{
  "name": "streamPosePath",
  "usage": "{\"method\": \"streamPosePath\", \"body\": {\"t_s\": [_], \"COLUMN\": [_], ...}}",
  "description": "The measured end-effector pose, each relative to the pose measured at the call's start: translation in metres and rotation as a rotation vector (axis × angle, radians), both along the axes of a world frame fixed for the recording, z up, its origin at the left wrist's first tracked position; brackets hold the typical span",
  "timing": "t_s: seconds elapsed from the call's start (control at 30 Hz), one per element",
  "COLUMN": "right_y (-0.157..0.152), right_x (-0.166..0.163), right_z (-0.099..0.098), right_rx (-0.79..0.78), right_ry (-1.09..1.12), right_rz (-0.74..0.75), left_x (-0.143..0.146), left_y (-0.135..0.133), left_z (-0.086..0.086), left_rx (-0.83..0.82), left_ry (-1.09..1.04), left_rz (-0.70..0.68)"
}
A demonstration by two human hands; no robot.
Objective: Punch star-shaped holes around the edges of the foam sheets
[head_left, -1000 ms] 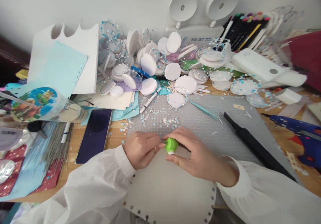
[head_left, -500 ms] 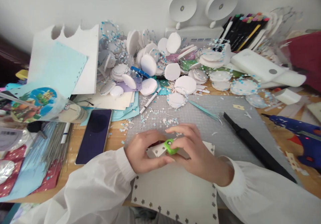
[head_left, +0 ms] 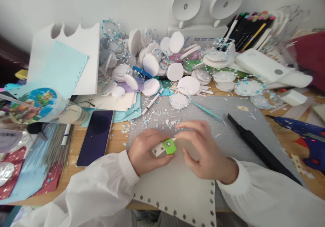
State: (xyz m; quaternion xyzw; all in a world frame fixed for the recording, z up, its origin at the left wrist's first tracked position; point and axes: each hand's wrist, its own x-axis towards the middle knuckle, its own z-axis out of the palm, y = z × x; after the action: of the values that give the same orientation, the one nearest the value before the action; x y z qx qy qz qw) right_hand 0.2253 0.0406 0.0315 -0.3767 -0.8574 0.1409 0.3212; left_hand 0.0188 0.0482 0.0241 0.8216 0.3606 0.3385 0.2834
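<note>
A small bright-green craft punch [head_left: 170, 146] sits between the thumb and fingers of my left hand [head_left: 148, 151], its flower-shaped opening facing up. Cream paper [head_left: 177, 186] with flower-shaped holes along its edges runs into the punch and hangs down toward my lap. Just to the right of the punch, my right hand [head_left: 203, 149] is apart from it, fingers spread and curved over the paper. The paper's far edge is partly hidden by my hands.
Tiny punched pieces [head_left: 169, 122] lie scattered on the grey cutting mat [head_left: 215, 108]. Turquoise tweezers [head_left: 207, 111] and a long black tool [head_left: 259, 145] lie right of them. A phone [head_left: 95, 137] and a cup [head_left: 40, 105] are left; a glue gun [head_left: 302, 127] is far right.
My right hand has let go of the punch and opened, moving slightly right. The punch has turned in my left hand, and the paper has shifted to the left.
</note>
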Motion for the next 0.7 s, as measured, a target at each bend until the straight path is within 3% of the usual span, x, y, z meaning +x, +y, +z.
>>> {"method": "streamPosePath", "body": {"t_s": [0.1, 0.23, 0.37, 0.53, 0.7], "right_y": [0.012, 0.029, 0.035, 0.035, 0.031], "right_x": [0.015, 0.038, 0.051, 0.051, 0.041], "right_z": [-0.003, -0.016, -0.028, -0.029, -0.013], "right_rx": [0.054, 0.083, 0.062, 0.015, 0.055], "right_ry": [0.037, -0.259, -0.386, -0.276, -0.057], "right_rz": [-0.282, -0.552, -0.587, -0.547, -0.580], "left_x": [-0.001, -0.001, 0.000, -0.001, -0.001], "left_y": [0.002, 0.002, 0.001, 0.001, 0.001], "left_z": [-0.004, -0.006, -0.004, -0.003, -0.002], "left_rx": [0.008, -0.043, -0.068, -0.063, -0.005], "left_ry": [0.029, 0.060, 0.062, 0.080, 0.097], "left_rz": [0.015, 0.026, 0.015, 0.023, 0.040]}}
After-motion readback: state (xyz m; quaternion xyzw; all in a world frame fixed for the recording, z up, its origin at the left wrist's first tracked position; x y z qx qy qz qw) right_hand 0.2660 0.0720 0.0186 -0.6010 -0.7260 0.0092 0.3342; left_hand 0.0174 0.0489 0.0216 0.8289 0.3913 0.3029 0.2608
